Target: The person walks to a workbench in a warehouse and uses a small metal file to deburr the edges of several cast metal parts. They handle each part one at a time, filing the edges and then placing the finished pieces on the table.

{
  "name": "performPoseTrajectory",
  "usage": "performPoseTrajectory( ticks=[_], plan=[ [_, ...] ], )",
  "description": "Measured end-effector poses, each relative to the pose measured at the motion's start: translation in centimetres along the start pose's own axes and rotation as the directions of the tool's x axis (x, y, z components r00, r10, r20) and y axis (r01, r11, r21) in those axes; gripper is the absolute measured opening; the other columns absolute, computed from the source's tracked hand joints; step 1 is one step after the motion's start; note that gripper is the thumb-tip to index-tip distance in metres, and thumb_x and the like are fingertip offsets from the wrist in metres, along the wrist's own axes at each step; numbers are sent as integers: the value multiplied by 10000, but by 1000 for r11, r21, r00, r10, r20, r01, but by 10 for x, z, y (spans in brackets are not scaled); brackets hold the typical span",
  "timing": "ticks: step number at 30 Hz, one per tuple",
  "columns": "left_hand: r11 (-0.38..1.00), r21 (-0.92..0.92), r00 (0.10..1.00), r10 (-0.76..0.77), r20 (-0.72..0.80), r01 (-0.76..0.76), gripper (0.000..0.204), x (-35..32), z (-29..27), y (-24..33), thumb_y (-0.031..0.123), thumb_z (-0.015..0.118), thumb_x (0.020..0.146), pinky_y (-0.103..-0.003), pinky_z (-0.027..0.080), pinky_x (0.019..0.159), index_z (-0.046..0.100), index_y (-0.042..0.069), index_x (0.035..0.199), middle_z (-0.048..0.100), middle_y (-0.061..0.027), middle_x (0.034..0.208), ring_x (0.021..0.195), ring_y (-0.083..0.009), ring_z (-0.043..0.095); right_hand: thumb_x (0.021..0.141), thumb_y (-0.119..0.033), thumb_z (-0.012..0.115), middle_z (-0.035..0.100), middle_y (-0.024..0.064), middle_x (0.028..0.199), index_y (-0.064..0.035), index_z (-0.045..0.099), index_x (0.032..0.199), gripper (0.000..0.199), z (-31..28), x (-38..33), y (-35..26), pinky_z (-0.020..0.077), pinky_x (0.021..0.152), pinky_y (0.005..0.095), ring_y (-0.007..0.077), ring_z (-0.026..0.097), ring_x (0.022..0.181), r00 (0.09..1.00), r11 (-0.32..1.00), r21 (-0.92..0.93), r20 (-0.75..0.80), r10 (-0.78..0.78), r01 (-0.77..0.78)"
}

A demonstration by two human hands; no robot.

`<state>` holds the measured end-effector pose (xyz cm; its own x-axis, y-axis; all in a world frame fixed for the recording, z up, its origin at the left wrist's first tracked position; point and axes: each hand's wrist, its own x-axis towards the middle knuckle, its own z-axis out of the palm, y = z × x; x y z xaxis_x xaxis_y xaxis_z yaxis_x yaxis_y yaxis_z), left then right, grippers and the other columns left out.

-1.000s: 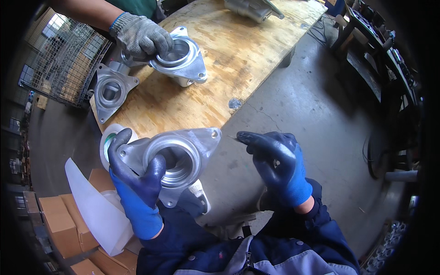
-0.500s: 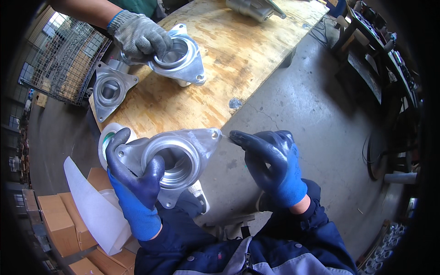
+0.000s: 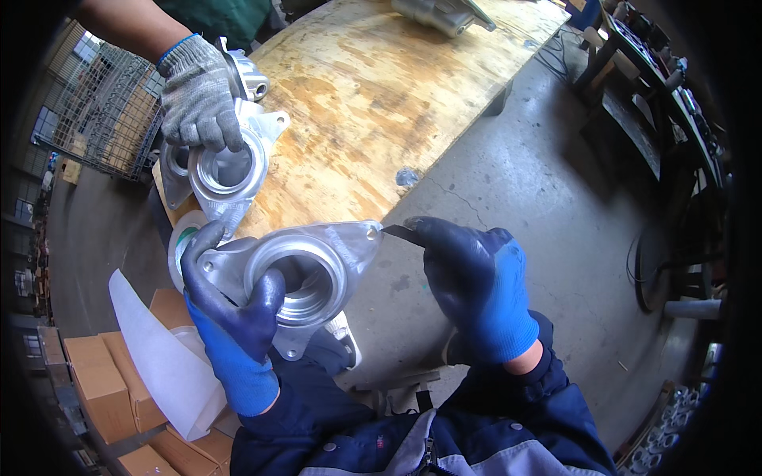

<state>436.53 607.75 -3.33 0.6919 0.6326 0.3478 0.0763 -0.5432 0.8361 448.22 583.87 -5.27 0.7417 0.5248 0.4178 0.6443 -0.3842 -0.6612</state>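
My left hand [image 3: 238,297], in a blue glove with a dark coated palm, grips a silver metal housing [image 3: 349,250] with a triangular flange and a round bore. The thumb reaches into the bore, and the fingers wrap the flange's left side. A thin dark blade-like tool [image 3: 403,233] is pinched in my right hand [image 3: 476,278], gloved alike. Its tip meets the flange's right corner, beside the small bolt hole. Behind my left fingers shows part of a white ring [image 3: 176,252] with a green inner band.
A co-worker's grey-gloved hand [image 3: 202,103] holds another housing [image 3: 230,190] at the left end of the plywood table [image 3: 357,103]. One more metal part [image 3: 436,17] lies at the far edge. Cardboard boxes [image 3: 99,381] and a white sheet [image 3: 163,357] are at lower left.
My right hand has turned, and the dark tool now shows clearly against the flange corner. The co-worker's hand has brought its housing left and nearer. My left hand stays almost still.
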Motion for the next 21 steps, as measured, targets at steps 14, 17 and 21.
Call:
performPoseTrajectory(
  ticks=[14, 17, 21],
  plan=[
    [995, 85, 998, 60, -14, -58, 734, 1, -1, -6, 133, 721, 678, -440, 537, 991, 531, -21, 1370, 620, -206, 1231, 1102, -299, 641, 855, -48, 699, 735, 170, 887, -84, 724, 1125, 274, 4, -5, 6, 567, 676, 414, 365, 728, 776, 984, 980, 93, -1, 177, -176],
    [995, 94, 999, 40, -16, -39, 724, 0, -3, -8, 146, 722, 683, -448, 524, 1001, 536, -21, 1363, 610, -203, 1247, 1113, -298, 630, 831, -20, 705, 709, 180, 850, -80, 724, 1175, 350, 10, -11, 21, 554, 662, 421, 369, 703, 736, 986, 961, 240, -57, 153, -136],
    [997, 79, 999, 28, -19, -27, 724, 2, -3, -6, 153, 723, 679, -451, 512, 1016, 538, -20, 1357, 585, -200, 1263, 1133, -299, 613, 796, -7, 724, 684, 152, 819, -91, 728, 1202, 414, 6, -7, 24, 526, 658, 421, 353, 674, 715, 1000, 964, 267, -4, -5, 6]
  ],
)
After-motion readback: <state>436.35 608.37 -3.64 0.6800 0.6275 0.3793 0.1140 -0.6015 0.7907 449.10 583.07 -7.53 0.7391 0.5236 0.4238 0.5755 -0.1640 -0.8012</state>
